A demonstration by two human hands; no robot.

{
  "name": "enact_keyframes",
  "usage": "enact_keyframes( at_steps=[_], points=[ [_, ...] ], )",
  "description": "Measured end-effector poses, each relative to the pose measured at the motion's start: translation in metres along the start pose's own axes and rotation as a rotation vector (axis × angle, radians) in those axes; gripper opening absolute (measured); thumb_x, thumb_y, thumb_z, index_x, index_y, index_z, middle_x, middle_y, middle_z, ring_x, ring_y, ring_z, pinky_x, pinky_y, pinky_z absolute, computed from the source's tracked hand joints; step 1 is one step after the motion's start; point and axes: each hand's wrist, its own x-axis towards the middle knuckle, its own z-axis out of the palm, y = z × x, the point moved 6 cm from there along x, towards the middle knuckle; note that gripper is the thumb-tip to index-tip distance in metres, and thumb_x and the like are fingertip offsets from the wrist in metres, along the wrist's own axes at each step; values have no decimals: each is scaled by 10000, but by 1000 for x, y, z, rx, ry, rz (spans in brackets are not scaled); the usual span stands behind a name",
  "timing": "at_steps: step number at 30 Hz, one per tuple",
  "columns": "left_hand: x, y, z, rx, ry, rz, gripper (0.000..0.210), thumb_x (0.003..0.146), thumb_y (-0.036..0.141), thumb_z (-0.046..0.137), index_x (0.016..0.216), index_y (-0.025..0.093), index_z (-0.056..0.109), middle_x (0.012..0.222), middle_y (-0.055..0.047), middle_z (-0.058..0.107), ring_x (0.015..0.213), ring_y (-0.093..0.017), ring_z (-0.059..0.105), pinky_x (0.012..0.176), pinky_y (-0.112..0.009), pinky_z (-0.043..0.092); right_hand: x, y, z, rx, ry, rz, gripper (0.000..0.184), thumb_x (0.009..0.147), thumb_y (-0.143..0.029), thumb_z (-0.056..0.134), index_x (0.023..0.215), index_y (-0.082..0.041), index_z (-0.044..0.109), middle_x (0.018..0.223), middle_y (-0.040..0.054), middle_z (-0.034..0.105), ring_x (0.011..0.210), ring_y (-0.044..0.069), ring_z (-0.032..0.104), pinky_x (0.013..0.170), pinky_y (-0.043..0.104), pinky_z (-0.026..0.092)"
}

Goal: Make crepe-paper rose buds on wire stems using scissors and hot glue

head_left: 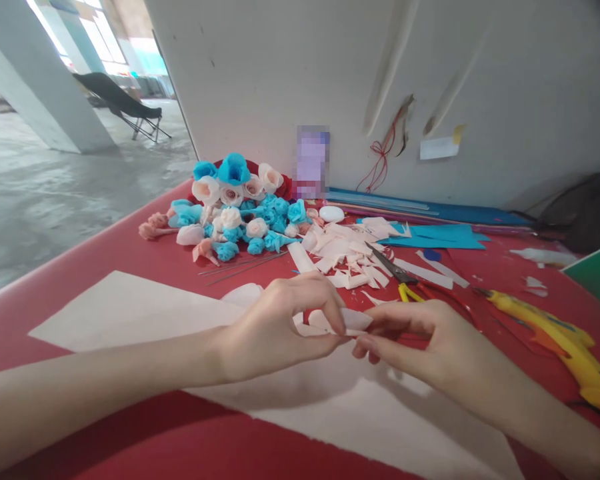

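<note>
My left hand and my right hand meet over the table, both with thumb and fingers pinched on a pale pink paper petal. The petal's edges run between the two sets of fingertips, and part of it is hidden behind them. Below the hands lies a large pale paper sheet. Another cut pale piece rests on it, just beyond my left wrist. Past the fingers is a heap of pale paper scraps. Scissors with yellow and red handles lie beyond my right hand.
Blue, white and pink paper flowers are piled at the back left, with thin wires in front. A yellow glue gun lies at the right. Blue paper and a white oval object sit near the wall on the red table.
</note>
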Motion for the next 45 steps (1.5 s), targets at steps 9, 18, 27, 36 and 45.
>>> enact_keyframes(
  at_steps=[9,18,27,36,45],
  points=[
    [-5,4,-7,-157,166,-63,389,697,140,641,1034,186,454,841,3,598,799,-114,577,742,-246,465,-5,-9,1,209,42,33,115,777,-281,584,802,-224,681,700,-30,659,671,97,608,604,129,476],
    [-6,9,-5,-332,114,-148,109,700,169,661,798,195,704,797,-8,601,751,-103,572,728,-190,466,-12,-12,2,394,17,22,96,775,-286,610,742,-245,690,683,-32,660,653,103,620,595,124,506],
    [-11,7,1,-459,127,-286,147,705,155,653,812,225,726,763,-4,537,640,-80,552,630,-195,492,-12,-15,7,478,-13,-19,115,788,-265,610,745,-317,702,691,-62,669,658,82,624,603,94,510],
    [-14,1,11,-656,158,-365,104,716,172,647,759,225,725,719,6,501,706,-99,538,691,-235,488,-12,-9,8,482,17,-21,143,785,-300,609,676,-267,696,639,-39,655,629,102,619,611,141,520],
    [-13,1,16,-644,80,-406,209,790,246,572,634,150,672,655,-22,614,842,-145,505,780,-246,431,-13,-9,8,490,60,-27,114,778,-247,617,771,-326,699,673,-74,663,653,85,628,605,99,516]
  ],
)
